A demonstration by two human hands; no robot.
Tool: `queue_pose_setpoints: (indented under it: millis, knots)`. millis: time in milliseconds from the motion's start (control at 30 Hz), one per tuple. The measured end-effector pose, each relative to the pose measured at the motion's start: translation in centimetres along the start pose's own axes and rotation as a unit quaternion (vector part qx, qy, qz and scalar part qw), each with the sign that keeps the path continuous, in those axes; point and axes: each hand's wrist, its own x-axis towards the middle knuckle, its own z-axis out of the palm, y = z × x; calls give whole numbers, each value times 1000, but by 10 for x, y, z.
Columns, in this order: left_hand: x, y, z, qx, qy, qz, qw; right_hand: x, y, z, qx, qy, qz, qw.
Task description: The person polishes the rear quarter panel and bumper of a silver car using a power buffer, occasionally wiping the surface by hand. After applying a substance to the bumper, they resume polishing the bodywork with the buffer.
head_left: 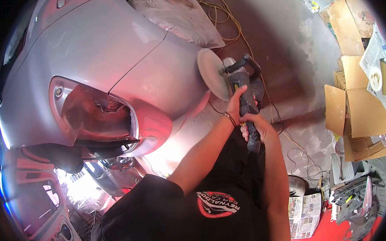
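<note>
Both my hands are wrapped round a black polisher, held in front of my body. My left hand grips its body nearer the head, and my right hand holds the rear grip close behind. A large round pale pad is on the polisher's head, with its face turned to the car. A black loop handle sticks out beside the head. The pad overlaps the edge of the silver car's bumper in this view. Left of it is the car's open lamp recess.
A plastic-covered wheel stands beyond the bumper. Yellow hoses and dark cables run over the grey floor. Cardboard boxes stand at the right, with black car parts and newspaper below them. A detached door panel is at lower left.
</note>
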Motion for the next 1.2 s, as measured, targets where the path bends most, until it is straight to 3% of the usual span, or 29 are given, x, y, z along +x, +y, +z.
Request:
queue_pose_setpoints:
  millis: [133, 333, 567, 733, 900, 1067, 1200]
  knots:
    - [-18, -29, -8, 1, 48, -8, 999, -4, 32, -11, 18, 13, 13, 1000]
    - [24, -46, -21, -32, 56, -31, 997, 22, 24, -45, 44, 14, 75, 996]
    - [78, -13, -4, -50, 27, -4, 998, 55, -29, -59, 8, 30, 59, 998]
    - [57, 29, 39, -60, 3, 69, 996, 22, -87, -14, -121, 66, -21, 990]
    - [53, 69, 55, -68, -40, 112, 991, 22, -123, 11, -157, 62, -18, 985]
    - [89, 64, 35, -58, -44, 88, 993, 54, -126, -18, -100, 12, 18, 995]
    - [119, 30, 9, -35, -5, 83, 996, 76, -99, -52, -70, 37, 42, 996]
